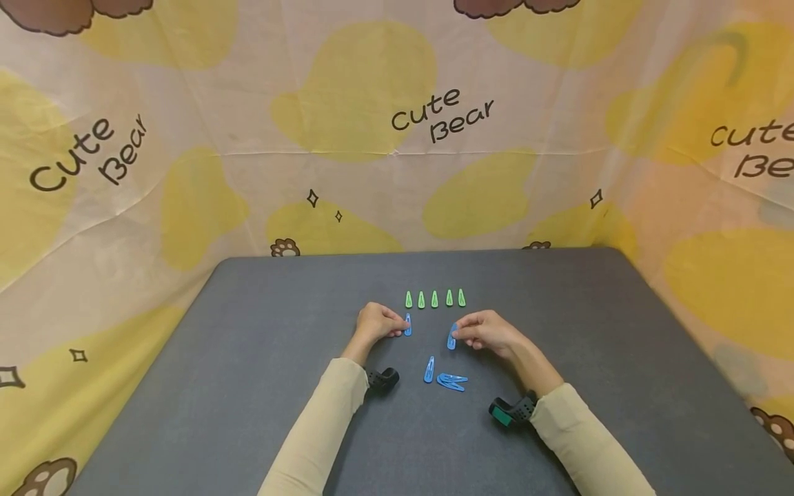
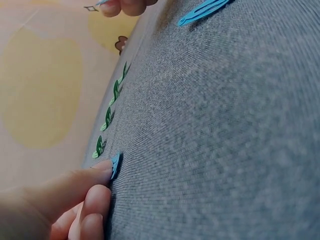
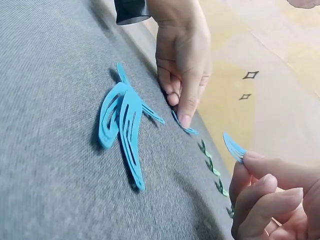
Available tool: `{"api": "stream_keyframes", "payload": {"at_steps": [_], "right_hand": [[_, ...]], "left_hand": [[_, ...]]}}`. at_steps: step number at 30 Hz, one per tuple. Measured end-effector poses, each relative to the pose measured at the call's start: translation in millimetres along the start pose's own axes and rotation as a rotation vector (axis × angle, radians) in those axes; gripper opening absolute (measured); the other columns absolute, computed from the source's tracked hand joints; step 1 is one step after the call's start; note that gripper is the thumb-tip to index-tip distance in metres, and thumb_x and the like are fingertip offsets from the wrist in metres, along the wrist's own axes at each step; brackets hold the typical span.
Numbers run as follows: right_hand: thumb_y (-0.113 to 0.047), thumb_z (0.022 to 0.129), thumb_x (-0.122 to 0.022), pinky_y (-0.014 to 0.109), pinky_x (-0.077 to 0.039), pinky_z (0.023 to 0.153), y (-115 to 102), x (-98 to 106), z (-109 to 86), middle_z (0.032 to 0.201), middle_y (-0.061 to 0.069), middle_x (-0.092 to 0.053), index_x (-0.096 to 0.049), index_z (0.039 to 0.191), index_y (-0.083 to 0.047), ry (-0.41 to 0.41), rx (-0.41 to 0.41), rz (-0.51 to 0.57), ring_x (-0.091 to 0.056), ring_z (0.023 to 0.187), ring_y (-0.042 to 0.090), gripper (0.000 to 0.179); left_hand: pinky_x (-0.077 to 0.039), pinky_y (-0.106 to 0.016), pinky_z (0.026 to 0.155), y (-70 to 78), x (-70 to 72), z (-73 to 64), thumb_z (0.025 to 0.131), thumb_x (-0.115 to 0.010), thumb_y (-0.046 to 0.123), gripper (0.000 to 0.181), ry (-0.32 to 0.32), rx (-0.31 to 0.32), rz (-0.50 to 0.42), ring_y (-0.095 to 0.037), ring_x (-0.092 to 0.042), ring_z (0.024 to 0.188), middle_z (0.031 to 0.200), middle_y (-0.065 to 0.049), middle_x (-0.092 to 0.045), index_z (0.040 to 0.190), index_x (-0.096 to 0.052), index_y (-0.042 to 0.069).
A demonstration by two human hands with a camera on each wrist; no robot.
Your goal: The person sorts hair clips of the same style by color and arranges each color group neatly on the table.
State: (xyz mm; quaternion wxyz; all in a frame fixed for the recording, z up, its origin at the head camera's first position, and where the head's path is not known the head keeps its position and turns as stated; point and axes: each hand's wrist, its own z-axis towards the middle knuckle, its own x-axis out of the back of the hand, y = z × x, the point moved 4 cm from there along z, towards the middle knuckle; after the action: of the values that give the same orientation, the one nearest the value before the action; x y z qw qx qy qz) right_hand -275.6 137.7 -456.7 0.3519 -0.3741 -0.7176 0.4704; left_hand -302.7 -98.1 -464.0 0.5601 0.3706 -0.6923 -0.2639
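My left hand (image 1: 376, 322) has thumb and fingertips on a blue snap hair clip (image 1: 408, 325) that lies upright on the table below the leftmost green clip. The left wrist view has the thumb (image 2: 95, 174) right at this clip's end. Across from it, my right hand (image 1: 490, 331) pinches a second blue hair clip (image 1: 451, 337) between thumb and fingertips. That clip (image 3: 233, 148) is held up off the cloth in the right wrist view. Nearer me lie more blue clips: a single one (image 1: 429, 370) and an overlapping pair (image 1: 451, 381).
Several green hair clips (image 1: 434, 299) stand in a straight row beyond my hands, points away from me. The grey table (image 1: 260, 413) meets a printed curtain (image 1: 353, 89) at its back and sides. Each wrist wears a black strap (image 1: 382, 378).
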Motion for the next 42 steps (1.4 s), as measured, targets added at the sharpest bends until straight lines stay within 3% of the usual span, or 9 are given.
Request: {"api": "stream_keyframes", "payload": {"at_steps": [6,22,34,42], "right_hand": [[-0.010,0.091,-0.063,0.018,-0.037,0.053,-0.5,-4.0,5.9,0.063,-0.008,-0.053,-0.064,0.106,0.010,0.022,0.001,-0.020,-0.044,0.055,0.003,0.024],[-0.014,0.088,-0.068,0.018,-0.038,0.051,-6.8,-14.4,28.9,0.061,-0.007,-0.054,-0.070,0.098,0.004,0.144,-0.067,-0.108,-0.044,0.054,0.004,0.021],[-0.016,0.085,-0.072,0.018,-0.035,0.048,-9.6,-22.0,40.6,0.054,-0.008,-0.052,-0.071,0.080,-0.001,0.207,-0.101,-0.107,-0.042,0.048,0.003,0.016],[-0.018,0.080,-0.076,0.022,-0.027,0.048,-8.2,-25.5,47.9,0.049,-0.009,-0.043,-0.075,0.087,0.000,0.247,-0.120,-0.133,-0.034,0.048,0.006,0.019]], "left_hand": [[-0.048,-0.016,0.049,0.0,0.2,0.2,0.073,-0.083,0.016,0.014,-0.001,0.002,0.002,-0.002,-0.057,0.046,0.058,0.000,-0.068,0.074,-0.076,0.004],[-0.048,-0.015,0.047,-1.0,-0.6,2.9,0.073,-0.083,0.014,0.013,-0.007,0.021,-0.020,-0.002,-0.057,0.046,0.058,0.000,-0.068,0.073,-0.076,0.004],[-0.048,-0.016,0.047,-0.6,-1.4,3.0,0.072,-0.084,0.014,0.013,0.001,0.020,-0.036,-0.001,-0.058,0.046,0.059,-0.001,-0.070,0.074,-0.076,0.003],[-0.048,-0.015,0.048,-1.4,-1.3,2.3,0.073,-0.083,0.015,0.013,0.011,0.014,-0.009,-0.001,-0.058,0.046,0.063,-0.004,-0.072,0.075,-0.077,0.004]]}}
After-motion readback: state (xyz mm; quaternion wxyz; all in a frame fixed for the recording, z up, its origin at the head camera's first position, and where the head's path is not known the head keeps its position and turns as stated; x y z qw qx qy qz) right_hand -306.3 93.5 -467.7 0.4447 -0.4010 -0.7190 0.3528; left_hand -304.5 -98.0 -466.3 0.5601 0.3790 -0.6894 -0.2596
